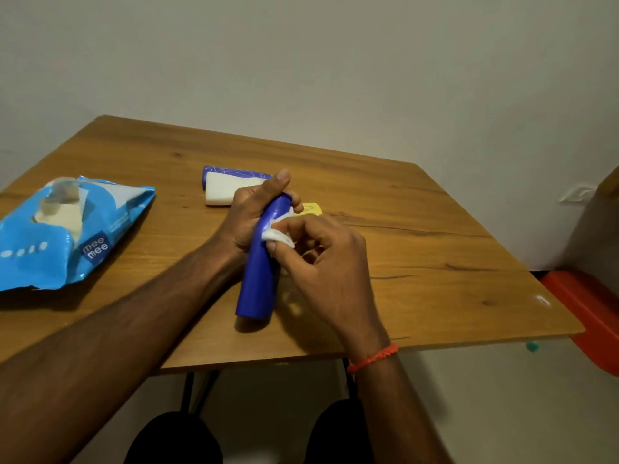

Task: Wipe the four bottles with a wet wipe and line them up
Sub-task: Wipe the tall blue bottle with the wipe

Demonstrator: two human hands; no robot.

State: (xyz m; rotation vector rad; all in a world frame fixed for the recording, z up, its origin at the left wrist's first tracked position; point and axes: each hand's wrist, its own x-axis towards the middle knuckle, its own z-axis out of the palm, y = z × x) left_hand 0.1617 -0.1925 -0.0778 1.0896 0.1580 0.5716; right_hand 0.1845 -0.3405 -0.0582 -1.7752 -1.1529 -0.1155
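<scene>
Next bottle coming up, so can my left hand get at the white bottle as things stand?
Probably not yet: the white bottle lies just beyond the left hand with nothing between, but that hand grips the blue bottle.

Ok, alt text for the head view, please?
The left hand grips a blue bottle at the wooden table while the right hand presses a wet wipe to it. A white bottle, purple bottle and yellow bottle lie behind; a wipes pack sits left.
</scene>
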